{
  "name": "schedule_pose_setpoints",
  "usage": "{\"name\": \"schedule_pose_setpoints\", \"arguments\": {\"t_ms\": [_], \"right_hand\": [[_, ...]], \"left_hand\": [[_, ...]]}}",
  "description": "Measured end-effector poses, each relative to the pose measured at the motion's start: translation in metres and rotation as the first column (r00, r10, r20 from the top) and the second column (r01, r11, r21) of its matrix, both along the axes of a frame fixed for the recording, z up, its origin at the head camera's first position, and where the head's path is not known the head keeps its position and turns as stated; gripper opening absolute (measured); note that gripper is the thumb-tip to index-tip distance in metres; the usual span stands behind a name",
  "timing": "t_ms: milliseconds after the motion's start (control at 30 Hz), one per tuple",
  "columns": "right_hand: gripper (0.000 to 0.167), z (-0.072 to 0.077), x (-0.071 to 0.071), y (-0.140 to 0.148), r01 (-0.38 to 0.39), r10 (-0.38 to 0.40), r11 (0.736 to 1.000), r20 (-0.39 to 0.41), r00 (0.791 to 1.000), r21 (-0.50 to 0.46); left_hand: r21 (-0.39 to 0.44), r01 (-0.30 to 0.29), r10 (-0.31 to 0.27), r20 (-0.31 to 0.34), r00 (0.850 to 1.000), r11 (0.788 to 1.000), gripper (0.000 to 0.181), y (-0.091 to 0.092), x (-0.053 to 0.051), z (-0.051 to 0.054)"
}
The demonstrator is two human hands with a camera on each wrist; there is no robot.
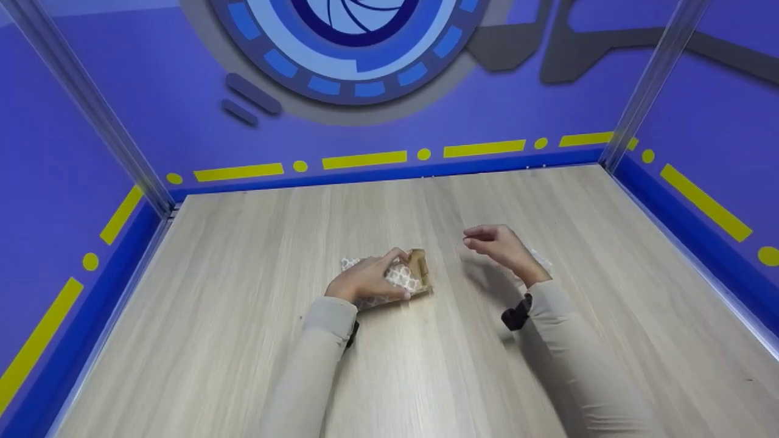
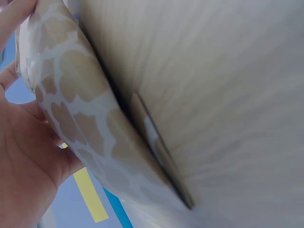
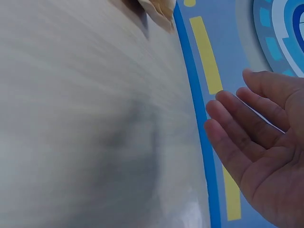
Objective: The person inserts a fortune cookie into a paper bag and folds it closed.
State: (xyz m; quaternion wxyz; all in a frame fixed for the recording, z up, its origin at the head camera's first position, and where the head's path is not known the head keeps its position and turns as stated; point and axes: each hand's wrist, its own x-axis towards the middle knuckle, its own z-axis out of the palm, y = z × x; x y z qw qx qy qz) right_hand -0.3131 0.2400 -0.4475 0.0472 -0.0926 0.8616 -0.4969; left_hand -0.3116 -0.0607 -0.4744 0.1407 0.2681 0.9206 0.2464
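A small pouch (image 1: 403, 277), white with a grey-brown patch pattern, lies on the wooden table with its brown inside showing at the right end. The left hand (image 1: 365, 277) grips it from above, thumb on the near side and fingers on the far side. In the left wrist view the patterned pouch (image 2: 80, 95) fills the space beside the left palm (image 2: 28, 152). The right hand (image 1: 500, 248) is raised over the table to the right of the pouch, fingers relaxed and holding nothing; its palm (image 3: 266, 142) shows in the right wrist view.
Something white (image 1: 541, 260) lies partly hidden behind the right wrist. The wooden table (image 1: 243, 274) is bounded by blue printed panels (image 1: 152, 121) at the back and both sides. In the left wrist view a thin flat edge (image 2: 161, 147) sticks out beside the pouch.
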Motion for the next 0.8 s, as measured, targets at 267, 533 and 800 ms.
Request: {"name": "schedule_pose_setpoints", "arguments": {"t_ms": [267, 533, 800], "right_hand": [[0.039, -0.001, -0.003, 0.024, 0.023, -0.012, 0.991, -0.083, 0.996, 0.130], [0.043, 0.006, 0.000, 0.047, 0.021, -0.015, 0.988, -0.041, 0.999, 0.155], [0.046, 0.010, -0.001, 0.067, 0.024, -0.024, 0.977, -0.002, 1.000, 0.210]], "left_hand": [[0.004, -0.002, 0.002, 0.006, 1.000, 1.000, 0.072, -0.001, 0.001, -0.002], [-0.002, 0.011, -0.011, -0.015, 1.000, 1.000, 0.070, 0.000, 0.001, -0.001], [-0.009, -0.001, 0.001, -0.023, 1.000, 1.000, 0.070, 0.000, 0.002, 0.001]]}}
